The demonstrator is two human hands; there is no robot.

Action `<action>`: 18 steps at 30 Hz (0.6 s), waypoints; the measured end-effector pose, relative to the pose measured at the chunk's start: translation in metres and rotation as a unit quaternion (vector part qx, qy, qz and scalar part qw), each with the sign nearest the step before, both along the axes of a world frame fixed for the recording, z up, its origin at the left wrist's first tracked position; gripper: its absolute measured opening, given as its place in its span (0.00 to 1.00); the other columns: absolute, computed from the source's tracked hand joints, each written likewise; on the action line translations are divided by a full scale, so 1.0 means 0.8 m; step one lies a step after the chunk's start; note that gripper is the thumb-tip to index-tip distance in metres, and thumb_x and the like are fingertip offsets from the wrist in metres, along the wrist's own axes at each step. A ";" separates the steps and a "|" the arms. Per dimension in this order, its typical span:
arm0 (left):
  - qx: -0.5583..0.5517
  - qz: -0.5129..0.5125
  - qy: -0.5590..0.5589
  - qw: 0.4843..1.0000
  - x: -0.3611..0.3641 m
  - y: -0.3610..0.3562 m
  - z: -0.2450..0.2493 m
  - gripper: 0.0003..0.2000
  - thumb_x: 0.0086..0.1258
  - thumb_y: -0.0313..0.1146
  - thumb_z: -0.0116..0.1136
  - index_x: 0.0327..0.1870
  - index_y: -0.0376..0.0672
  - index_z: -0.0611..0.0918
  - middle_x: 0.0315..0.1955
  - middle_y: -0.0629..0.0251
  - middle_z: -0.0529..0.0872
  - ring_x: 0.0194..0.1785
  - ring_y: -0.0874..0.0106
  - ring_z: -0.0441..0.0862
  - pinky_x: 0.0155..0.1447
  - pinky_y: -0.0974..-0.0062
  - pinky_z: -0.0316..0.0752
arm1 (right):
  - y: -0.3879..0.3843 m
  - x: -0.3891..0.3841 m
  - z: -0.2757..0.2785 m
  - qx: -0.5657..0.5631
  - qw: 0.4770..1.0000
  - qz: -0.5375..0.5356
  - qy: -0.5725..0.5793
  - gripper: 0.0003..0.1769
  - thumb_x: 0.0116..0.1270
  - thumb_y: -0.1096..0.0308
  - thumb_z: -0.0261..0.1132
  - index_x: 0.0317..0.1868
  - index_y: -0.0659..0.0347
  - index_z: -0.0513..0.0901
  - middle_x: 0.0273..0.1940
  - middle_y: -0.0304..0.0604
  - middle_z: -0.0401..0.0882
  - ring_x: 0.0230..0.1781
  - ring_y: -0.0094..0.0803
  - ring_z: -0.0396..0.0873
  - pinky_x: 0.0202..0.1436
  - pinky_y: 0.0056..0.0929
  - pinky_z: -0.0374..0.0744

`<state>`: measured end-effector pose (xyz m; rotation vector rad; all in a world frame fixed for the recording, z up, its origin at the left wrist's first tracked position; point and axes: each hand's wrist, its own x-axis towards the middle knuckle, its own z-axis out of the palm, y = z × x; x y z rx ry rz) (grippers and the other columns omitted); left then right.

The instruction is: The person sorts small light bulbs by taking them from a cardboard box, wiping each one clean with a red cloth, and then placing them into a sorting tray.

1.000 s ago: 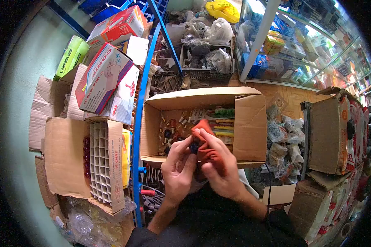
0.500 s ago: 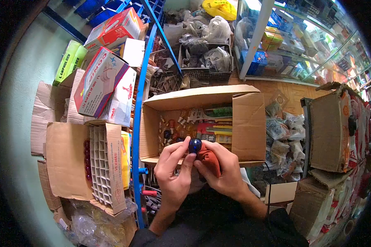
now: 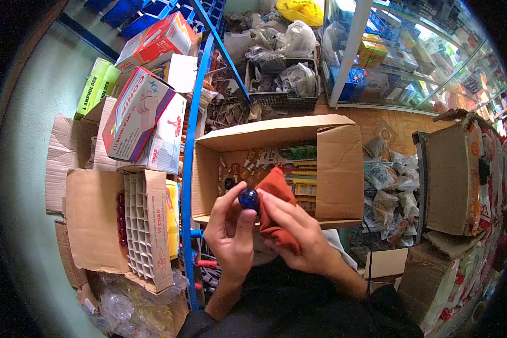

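My left hand (image 3: 231,234) pinches a small round blue light bulb (image 3: 248,198) between thumb and fingers. Against the bulb's right side, my right hand (image 3: 301,236) grips a rust-red cloth (image 3: 277,191), part of which sticks up above the fingers. Both hands are over the near edge of an open cardboard box (image 3: 339,174). Inside it, several small bulbs (image 3: 235,168) lie on the left, and packaged items with yellow strips (image 3: 304,182) lie on the right. The bulb's base is hidden by my fingers.
Left of a blue metal post (image 3: 190,169) stand a carton with white dividers (image 3: 138,225) and stacked product boxes (image 3: 132,115). Bagged parts (image 3: 384,177) and an open carton (image 3: 450,180) are at the right. A glass display case (image 3: 400,62) stands behind.
The bulb has shifted left and slightly down with my left hand. My right hand has brought the cloth up beside it, and more of the cloth shows.
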<state>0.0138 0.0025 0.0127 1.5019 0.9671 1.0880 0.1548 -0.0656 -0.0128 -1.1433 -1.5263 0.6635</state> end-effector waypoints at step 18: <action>0.105 -0.051 0.081 0.990 0.007 -0.006 -0.009 0.18 0.75 0.40 0.60 0.54 0.33 0.81 0.44 0.60 0.85 0.43 0.71 0.81 0.50 0.73 0.75 | -0.015 0.010 0.001 0.017 0.998 0.002 0.066 0.43 0.68 0.62 0.67 0.77 0.68 0.57 0.78 0.61 0.52 0.76 0.54 0.60 0.74 0.43 0.64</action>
